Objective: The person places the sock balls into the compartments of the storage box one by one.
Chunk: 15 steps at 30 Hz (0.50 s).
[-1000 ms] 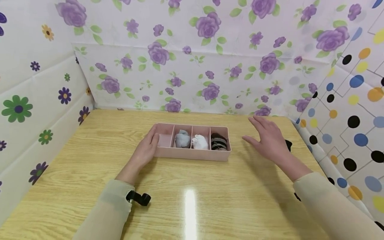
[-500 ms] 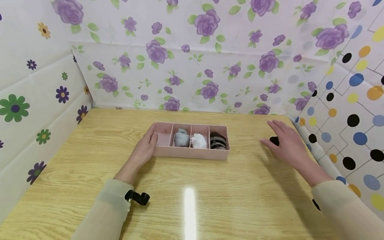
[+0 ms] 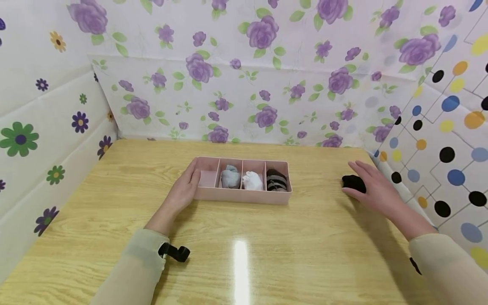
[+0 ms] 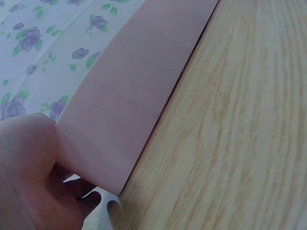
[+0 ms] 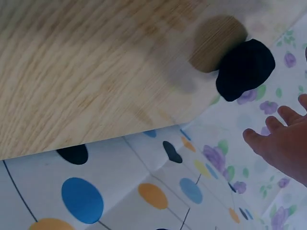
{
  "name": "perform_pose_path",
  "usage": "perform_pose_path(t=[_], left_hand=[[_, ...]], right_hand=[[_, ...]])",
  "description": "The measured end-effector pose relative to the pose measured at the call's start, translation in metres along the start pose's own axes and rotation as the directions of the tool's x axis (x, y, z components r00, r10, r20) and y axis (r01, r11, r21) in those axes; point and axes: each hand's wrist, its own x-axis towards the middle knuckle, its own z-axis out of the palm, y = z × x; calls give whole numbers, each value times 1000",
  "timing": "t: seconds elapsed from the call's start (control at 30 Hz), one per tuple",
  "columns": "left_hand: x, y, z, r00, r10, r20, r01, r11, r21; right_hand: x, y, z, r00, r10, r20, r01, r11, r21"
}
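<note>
The left hand [image 3: 182, 190] is resting with straight fingers against the left end of the pink divided tray [image 3: 244, 195], whose long axis is running left to right across the wooden table [image 3: 267, 254]. Its leftmost of 4 compartments is lying bare. Farther right, well apart from the tray, the right hand [image 3: 377, 186] is hovering with fingers spread and holding nothing, just right of a black rolled sock [image 3: 353, 182], so this hand is far nearer
</note>
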Motion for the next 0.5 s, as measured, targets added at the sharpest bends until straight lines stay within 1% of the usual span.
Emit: perform_pose_path(t=[0.2, 0.33, 0.5], left_hand=[[-1, 0, 0, 1000, 1, -6, -1, 1000, 0], [-1, -1, 1, 1000, -3, -4, 3, 1000, 3], [-1, -1, 0, 1000, -4, -4, 4, 1000, 1]], right_hand=[[-2, 12, 0, 996, 28, 83, -31, 999, 28], [-4, 17, 0, 993, 36, 112, -41, 998, 41], [-6, 21, 4, 992, 36, 123, -45, 997, 70]])
